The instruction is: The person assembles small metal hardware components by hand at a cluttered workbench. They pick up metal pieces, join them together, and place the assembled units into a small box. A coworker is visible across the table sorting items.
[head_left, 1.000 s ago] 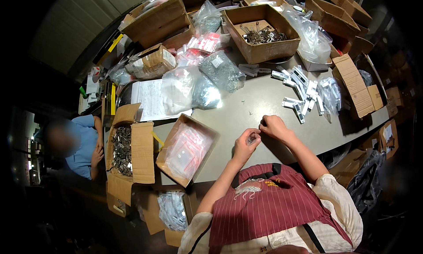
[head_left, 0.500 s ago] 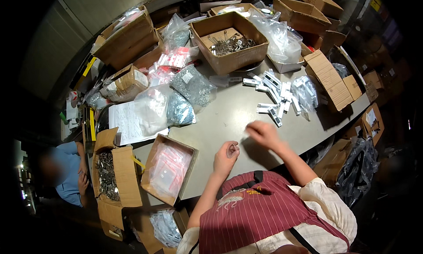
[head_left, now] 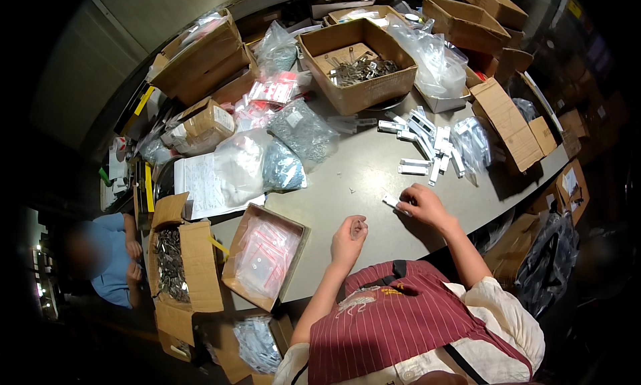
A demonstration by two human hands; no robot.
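Observation:
My right hand (head_left: pixel 424 206) grips the end of a small white, bar-shaped metal piece (head_left: pixel 390 201) just above the tabletop. Its other end points out to the left of my fingers. To the left and a little nearer, my left hand (head_left: pixel 348 242) is curled closed, with thumb and fingers together. Something small and see-through seems to sit in it, too indistinct to name. Beyond my right hand lies a loose pile of similar white pieces (head_left: pixel 441 140), with a clear bag (head_left: pixel 471 141) of more beside it.
An open carton (head_left: pixel 264 215) of red-edged zip bags stands left of my left hand. Farther left is a box (head_left: pixel 189 265) of dark metal parts. A box (head_left: pixel 360 98) of metal clips and filled plastic bags (head_left: pixel 284 165) line the back. A person in blue (head_left: pixel 113 251) sits far left.
My right hand has moved slightly right and now holds a white piece; before, it was blurred with none visible. My left hand stays closed. The whole view has shifted a little.

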